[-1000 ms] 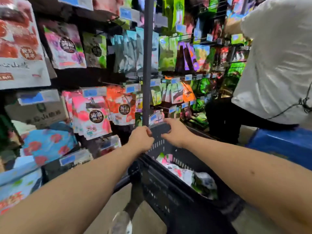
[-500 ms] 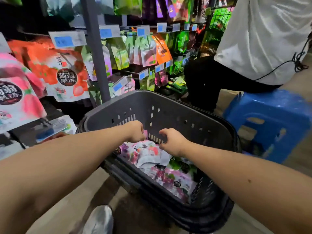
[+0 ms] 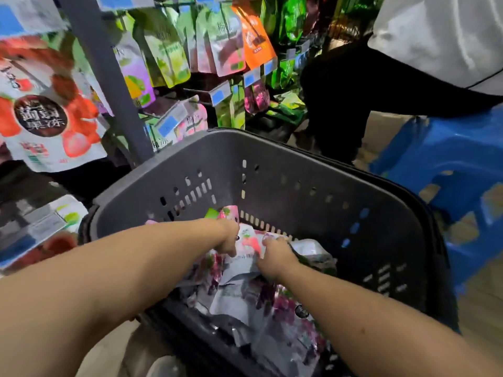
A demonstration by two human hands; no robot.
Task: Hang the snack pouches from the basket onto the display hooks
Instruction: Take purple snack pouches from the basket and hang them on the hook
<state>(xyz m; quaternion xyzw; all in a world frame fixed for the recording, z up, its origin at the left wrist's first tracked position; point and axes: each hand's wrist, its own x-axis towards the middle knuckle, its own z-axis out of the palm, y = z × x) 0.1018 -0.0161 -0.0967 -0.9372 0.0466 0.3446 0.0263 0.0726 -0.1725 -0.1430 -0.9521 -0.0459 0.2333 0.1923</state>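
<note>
A dark grey plastic basket (image 3: 285, 164) stands on the floor in front of me with several snack pouches (image 3: 245, 292) piled inside, white and pink with purple fruit prints. Both my hands are down in the basket. My left hand (image 3: 227, 238) has its fingers curled onto the top of a white and pink pouch (image 3: 249, 240). My right hand (image 3: 275, 254) grips the same pouch from the right side. Display hooks (image 3: 198, 91) with hanging pouches and blue price tags fill the rack behind the basket.
A grey upright post (image 3: 106, 77) of the rack rises just left of the basket. A large red-and-white pouch (image 3: 46, 118) hangs at the left. A person in a white shirt (image 3: 435, 36) sits on a blue plastic stool (image 3: 446, 164) at the right.
My hands have left the basket's handle and reached down among the pouches. My view has tilted downward, closer to the basket.
</note>
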